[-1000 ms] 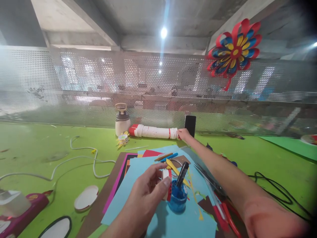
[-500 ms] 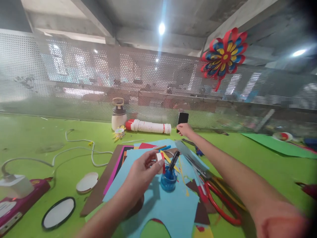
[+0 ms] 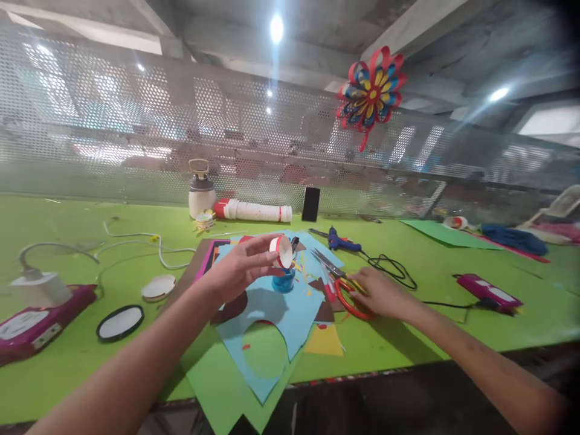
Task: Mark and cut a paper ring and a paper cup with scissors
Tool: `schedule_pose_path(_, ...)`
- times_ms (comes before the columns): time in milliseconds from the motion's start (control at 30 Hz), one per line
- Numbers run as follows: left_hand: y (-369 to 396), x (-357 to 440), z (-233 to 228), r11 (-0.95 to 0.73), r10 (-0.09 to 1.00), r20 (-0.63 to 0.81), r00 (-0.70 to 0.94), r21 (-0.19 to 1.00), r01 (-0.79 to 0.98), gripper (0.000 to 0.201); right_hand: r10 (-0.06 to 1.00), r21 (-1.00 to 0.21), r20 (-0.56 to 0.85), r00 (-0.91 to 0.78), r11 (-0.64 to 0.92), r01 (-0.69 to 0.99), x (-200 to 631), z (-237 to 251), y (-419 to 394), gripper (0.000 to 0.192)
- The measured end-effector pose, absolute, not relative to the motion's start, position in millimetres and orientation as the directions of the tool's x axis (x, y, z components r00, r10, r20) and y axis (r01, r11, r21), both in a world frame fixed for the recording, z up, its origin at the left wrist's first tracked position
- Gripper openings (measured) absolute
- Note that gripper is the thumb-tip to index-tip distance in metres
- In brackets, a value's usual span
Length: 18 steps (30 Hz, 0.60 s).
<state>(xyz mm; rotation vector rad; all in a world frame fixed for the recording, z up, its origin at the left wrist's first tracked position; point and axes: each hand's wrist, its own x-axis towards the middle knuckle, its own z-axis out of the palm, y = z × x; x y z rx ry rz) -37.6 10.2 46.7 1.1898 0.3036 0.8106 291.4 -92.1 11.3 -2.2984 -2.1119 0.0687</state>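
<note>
My left hand (image 3: 244, 266) holds a small white paper ring (image 3: 283, 251) with a red edge between thumb and fingers. It hovers just above a blue glass jar (image 3: 283, 281), where a black marker (image 3: 294, 243) stands upright, partly covered by the ring. My right hand (image 3: 378, 292) is down at the scissors (image 3: 348, 297), its fingers curled at the red and yellow handles. The blades point away to the left over light blue paper (image 3: 267, 311). A large round hole is cut in that paper.
A blue glue gun (image 3: 342, 241) with a black cord lies beyond the scissors. A phone (image 3: 310, 204) stands at the mesh, right of a white tube (image 3: 258, 211) and a spray bottle (image 3: 202, 197). Power strips (image 3: 489, 291) lie at both sides. A paper flower (image 3: 373, 93) hangs above.
My right hand has come back from the phone to the scissors' handles. The left hand has kept the paper ring, now turned with its opening towards me. The view has shifted right.
</note>
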Motion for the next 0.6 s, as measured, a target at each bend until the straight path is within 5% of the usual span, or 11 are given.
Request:
schedule_pose_path(200,1.1,-39.8,52.8,0.048,0.708,0.258,0.657,0.911,-0.409,0.038,0.983,-0.084,-0.014,0.182,-0.182,0.980,290.4,-7.0,-81.4,0.033)
schedule_pose_path(433,3.2,-44.8,58.6,-0.045,0.665,0.347,0.661,0.903,-0.428,0.044,0.933,-0.294,-0.022,0.360,-0.350,0.889,295.3,-15.1,-63.2,0.025)
schedule_pose_path(600,6.9,-43.9,56.6,-0.042,0.628,0.379,0.679,0.888,-0.457,0.051,0.882,-0.549,0.114,0.458,-0.328,0.769,291.5,-12.3,-76.9,0.032)
